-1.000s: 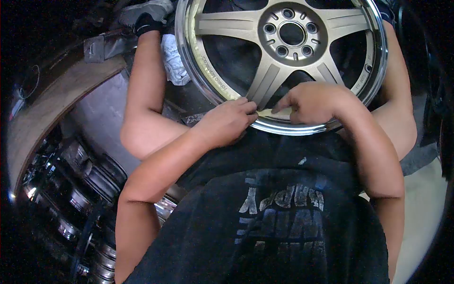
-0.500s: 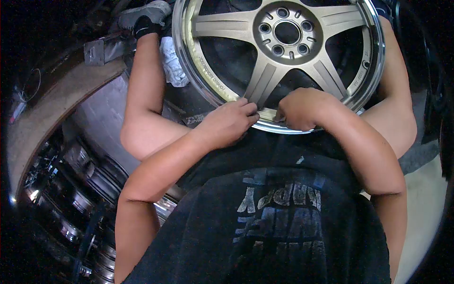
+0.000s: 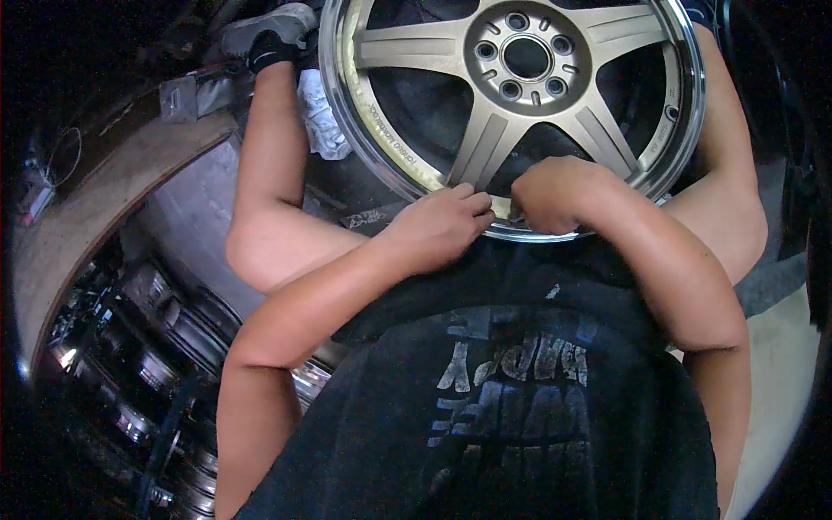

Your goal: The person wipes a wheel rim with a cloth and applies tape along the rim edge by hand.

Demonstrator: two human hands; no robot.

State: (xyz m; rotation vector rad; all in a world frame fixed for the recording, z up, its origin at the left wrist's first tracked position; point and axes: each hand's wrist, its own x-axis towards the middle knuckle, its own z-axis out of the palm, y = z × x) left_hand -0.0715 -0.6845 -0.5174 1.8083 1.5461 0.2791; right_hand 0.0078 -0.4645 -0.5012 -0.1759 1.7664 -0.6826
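Observation:
A bronze five-spoke car wheel rim point(image 3: 494, 147) with a polished outer lip lies between my legs. A pale yellow strip that looks like masking tape point(image 3: 381, 139) follows the inside of its lip down the left side to the near edge. My left hand point(image 3: 442, 224) is closed over the near lip, fingers bent together and fingertips on the taped band. Just to its right, my right hand point(image 3: 559, 198) is curled in a pinch at the same band. A short piece of the strip shows between the hands. What the right fingertips grip is mostly hidden.
A crumpled white cloth point(image 3: 321, 117) lies left of the wheel, near my shoe point(image 3: 269, 30). A curved wooden edge point(image 3: 113, 182) runs along the left, with a clear plastic packet point(image 3: 180, 100) on it. Several shiny metal rims point(image 3: 139, 373) are stacked at lower left.
My left hand has slid a little to the right along the lip, closer to my right hand. The right hand stays at nearly the same spot, and the view has shifted slightly.

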